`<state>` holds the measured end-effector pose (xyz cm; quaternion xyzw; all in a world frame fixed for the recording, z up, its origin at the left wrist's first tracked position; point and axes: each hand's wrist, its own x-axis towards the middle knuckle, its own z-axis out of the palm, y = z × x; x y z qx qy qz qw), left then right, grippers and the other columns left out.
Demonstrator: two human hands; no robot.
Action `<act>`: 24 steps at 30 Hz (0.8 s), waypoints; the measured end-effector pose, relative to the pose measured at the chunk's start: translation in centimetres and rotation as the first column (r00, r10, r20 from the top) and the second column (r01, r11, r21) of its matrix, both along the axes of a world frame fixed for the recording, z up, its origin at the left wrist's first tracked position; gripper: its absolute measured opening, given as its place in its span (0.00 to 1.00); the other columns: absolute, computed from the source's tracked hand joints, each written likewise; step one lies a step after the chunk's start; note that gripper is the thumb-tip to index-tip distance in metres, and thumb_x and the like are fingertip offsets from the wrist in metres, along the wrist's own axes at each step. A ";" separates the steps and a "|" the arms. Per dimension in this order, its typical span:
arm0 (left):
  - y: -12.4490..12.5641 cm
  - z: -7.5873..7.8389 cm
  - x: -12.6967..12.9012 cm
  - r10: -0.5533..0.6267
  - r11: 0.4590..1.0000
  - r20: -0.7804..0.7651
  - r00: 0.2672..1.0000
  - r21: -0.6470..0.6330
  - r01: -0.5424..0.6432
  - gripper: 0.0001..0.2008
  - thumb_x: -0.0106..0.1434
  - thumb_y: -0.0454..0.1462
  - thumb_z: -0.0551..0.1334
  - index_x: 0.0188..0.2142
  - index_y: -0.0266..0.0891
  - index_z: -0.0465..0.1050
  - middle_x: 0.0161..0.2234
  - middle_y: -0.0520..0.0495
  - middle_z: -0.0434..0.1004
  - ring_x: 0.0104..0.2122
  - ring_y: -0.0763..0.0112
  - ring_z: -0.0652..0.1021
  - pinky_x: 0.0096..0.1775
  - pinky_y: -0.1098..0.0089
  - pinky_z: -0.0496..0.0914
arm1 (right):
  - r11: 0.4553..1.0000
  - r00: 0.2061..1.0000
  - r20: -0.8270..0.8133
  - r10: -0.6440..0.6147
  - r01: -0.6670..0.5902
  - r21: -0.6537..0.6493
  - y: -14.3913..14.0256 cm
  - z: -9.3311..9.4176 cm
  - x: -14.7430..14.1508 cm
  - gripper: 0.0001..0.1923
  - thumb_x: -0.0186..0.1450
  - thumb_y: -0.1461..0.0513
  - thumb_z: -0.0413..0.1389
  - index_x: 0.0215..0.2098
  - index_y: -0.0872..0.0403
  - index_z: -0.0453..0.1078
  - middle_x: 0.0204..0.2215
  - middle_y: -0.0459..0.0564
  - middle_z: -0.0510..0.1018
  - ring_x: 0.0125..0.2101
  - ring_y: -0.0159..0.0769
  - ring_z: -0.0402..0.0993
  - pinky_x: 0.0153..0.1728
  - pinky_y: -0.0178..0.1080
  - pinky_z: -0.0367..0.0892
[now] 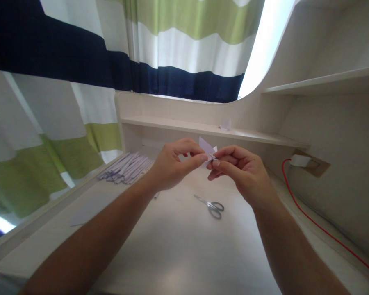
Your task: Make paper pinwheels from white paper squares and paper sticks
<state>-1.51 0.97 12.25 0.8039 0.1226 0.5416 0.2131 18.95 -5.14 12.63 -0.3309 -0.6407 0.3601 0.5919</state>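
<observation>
Head view shows two hands, the left hand point(172, 166) and right hand point(238, 172), both pinching one small folded paper piece point(207, 148) between fingertips, with one pair of scissors point(213, 206) below them and one stack of paper strips point(127, 168) left of the left hand.

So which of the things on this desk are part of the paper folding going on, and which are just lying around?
In use:
left hand
right hand
small paper piece, pinched between both hands
pile of paper strips

Lying about:
scissors
red cable
wall plug
folded paper on the shelf
</observation>
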 end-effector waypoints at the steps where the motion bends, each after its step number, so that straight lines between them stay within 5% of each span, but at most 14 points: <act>1: 0.0 0.1 -0.1 0.038 0.999 0.008 0.999 0.004 -0.038 0.04 0.68 0.39 0.71 0.36 0.43 0.86 0.34 0.50 0.81 0.35 0.72 0.78 0.39 0.70 0.70 | 1.000 1.000 0.003 -0.006 0.006 0.002 0.0 0.0 0.0 0.10 0.61 0.60 0.72 0.37 0.52 0.79 0.30 0.48 0.88 0.26 0.38 0.85 0.31 0.40 0.80; 5: -0.3 0.4 -0.4 0.190 0.982 0.028 0.981 -0.018 -0.190 0.06 0.65 0.42 0.73 0.35 0.42 0.87 0.28 0.51 0.79 0.27 0.74 0.73 0.29 0.72 0.66 | 0.999 0.999 0.009 -0.046 0.046 0.010 0.0 0.0 0.0 0.09 0.61 0.61 0.72 0.37 0.52 0.79 0.30 0.49 0.88 0.26 0.38 0.85 0.31 0.40 0.79; 13: -1.2 0.8 -0.7 0.178 0.959 -0.079 0.981 -0.210 -0.191 0.09 0.69 0.41 0.67 0.40 0.40 0.87 0.23 0.52 0.81 0.21 0.74 0.77 0.23 0.74 0.68 | 0.995 0.996 0.006 -0.089 0.089 0.036 0.1 0.0 -0.1 0.10 0.60 0.61 0.72 0.37 0.53 0.79 0.29 0.49 0.87 0.25 0.37 0.84 0.29 0.38 0.78; 19: -1.3 1.2 -0.8 0.274 0.960 -0.088 0.958 -0.028 -0.278 0.06 0.68 0.39 0.69 0.40 0.44 0.88 0.36 0.52 0.89 0.34 0.71 0.84 0.38 0.71 0.75 | 0.995 0.997 0.011 -0.078 0.077 0.060 0.0 -0.1 -0.2 0.09 0.61 0.61 0.73 0.36 0.52 0.79 0.29 0.48 0.87 0.25 0.36 0.84 0.29 0.37 0.78; 24: -1.3 1.1 -1.0 0.263 0.964 -0.092 0.960 0.070 -0.257 0.06 0.69 0.36 0.68 0.42 0.44 0.87 0.39 0.51 0.89 0.36 0.70 0.85 0.36 0.72 0.74 | 0.994 0.998 0.029 -0.052 0.049 0.093 -0.3 -0.2 -0.3 0.08 0.62 0.61 0.72 0.37 0.52 0.80 0.31 0.48 0.87 0.28 0.36 0.85 0.32 0.37 0.80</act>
